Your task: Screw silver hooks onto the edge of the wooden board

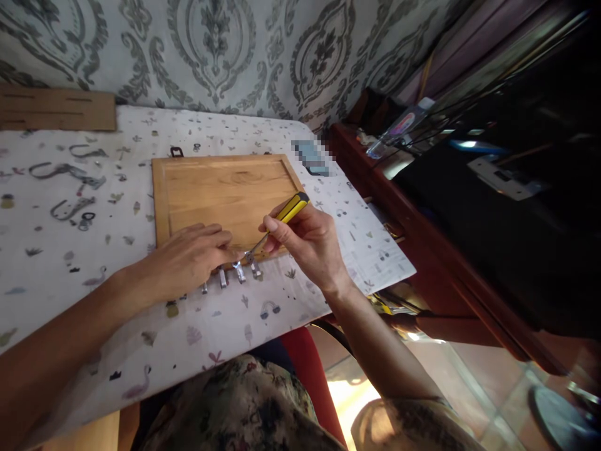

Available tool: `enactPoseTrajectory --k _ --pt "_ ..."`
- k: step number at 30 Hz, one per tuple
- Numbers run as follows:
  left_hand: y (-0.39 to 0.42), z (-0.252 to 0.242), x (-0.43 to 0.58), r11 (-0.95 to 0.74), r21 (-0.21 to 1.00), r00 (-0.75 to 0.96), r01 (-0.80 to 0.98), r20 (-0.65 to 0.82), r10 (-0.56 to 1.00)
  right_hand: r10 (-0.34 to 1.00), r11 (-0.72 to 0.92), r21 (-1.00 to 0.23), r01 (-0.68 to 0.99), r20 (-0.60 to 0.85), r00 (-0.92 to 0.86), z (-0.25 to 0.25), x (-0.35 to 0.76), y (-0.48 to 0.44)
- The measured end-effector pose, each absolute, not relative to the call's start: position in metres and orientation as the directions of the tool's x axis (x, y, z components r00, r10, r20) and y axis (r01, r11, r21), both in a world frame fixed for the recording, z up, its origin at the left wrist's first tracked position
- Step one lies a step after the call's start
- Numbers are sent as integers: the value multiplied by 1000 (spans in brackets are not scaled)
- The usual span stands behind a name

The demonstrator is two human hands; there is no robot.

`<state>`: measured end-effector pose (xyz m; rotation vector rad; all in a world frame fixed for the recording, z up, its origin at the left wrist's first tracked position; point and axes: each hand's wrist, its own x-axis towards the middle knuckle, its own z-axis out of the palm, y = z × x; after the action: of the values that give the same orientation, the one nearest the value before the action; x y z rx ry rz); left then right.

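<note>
Though tilted, screwdriver [292,208] in right hand [312,244]

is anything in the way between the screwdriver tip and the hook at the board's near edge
Nothing visible. The screwdriver in the right hand has its tip at the hook on the near edge of the wooden board. The left hand rests just left, close beside the tip, not across it.

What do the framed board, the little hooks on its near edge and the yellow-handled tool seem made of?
The rectangular framed board looks like wood, honey-toned with visible grain and a soft sheen, perhaps varnished. The small silvery hooks at its near edge seem bright metal; they glint. The yellow-and-black-handled screwdriver in the right hand likely has a glossy plastic handle and thin metal shaft.
</note>
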<state>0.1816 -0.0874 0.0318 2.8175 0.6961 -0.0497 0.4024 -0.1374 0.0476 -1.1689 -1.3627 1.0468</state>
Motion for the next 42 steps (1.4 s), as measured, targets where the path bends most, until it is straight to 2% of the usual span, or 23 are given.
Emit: enactPoseTrajectory --k 10,14,16,18,23,30,34,37,42 --pt "-90 36 180 -856 244 888 455 -57 456 980 199 -961 193 199 -17 46 399 -136" --pt "-88 29 179 -862 259 895 436 -20 446 963 235 -945 227 258 75 48 401 -140" --pt "-87 27 179 -859 278 894 430 3 449 941 272 -913 305 319 116 50 404 -143" --pt "-87 27 178 -855 289 891 431 14 454 939 279 -860 428 337 64 51 408 -143" --pt "-87 26 178 -848 298 891 438 -16 454 966 228 -760 608 98 -240 45 409 -131" --pt "-86 20 179 -827 374 885 420 33 465 949 111 -568 815 -184 -257 39 389 -99" --pt "-86 24 179 -810 397 878 433 17 478 938 106 -530 842 -229 -262 35 383 -92" --pt "-86 28 179 -813 386 884 435 -12 467 940 116 -531 840 -216 -266 32 381 -92" --pt "-86 28 180 -828 370 886 422 26 463 945 127 -553 824 -184 -269 39 389 -97"
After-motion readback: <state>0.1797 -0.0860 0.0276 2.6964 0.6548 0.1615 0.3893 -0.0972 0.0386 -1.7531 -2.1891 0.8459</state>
